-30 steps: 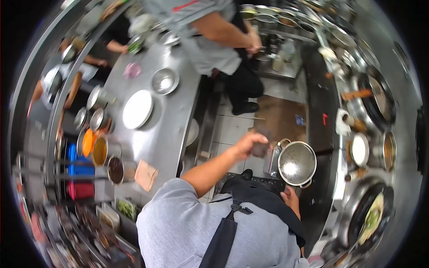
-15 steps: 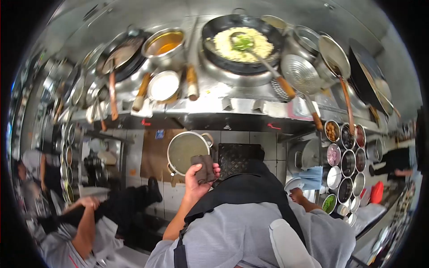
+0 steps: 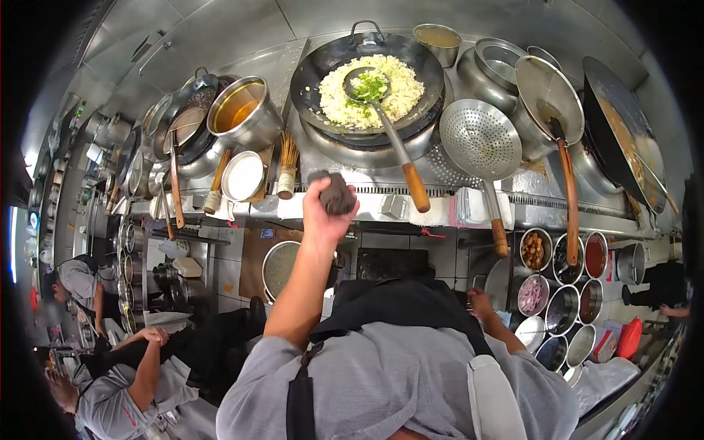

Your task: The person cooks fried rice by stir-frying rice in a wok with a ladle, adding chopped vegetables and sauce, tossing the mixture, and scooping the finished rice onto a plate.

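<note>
1. I look down on the stove, which spans the far side.
2. The wok sits on it, far and central, holding pale yellow food.
3. Right of the wok lies a perforated strainer.
4. The ladle rests in the wok, chopped greens in its bowl, handle pointing near and right.
5. My left hand is raised by the stove's near edge, fingers curled around the cloth.
6. My right hand is low, near the tins; I cannot tell its grip.
7. The cloth, dark and bunched, is nearer me than the wok.
</note>
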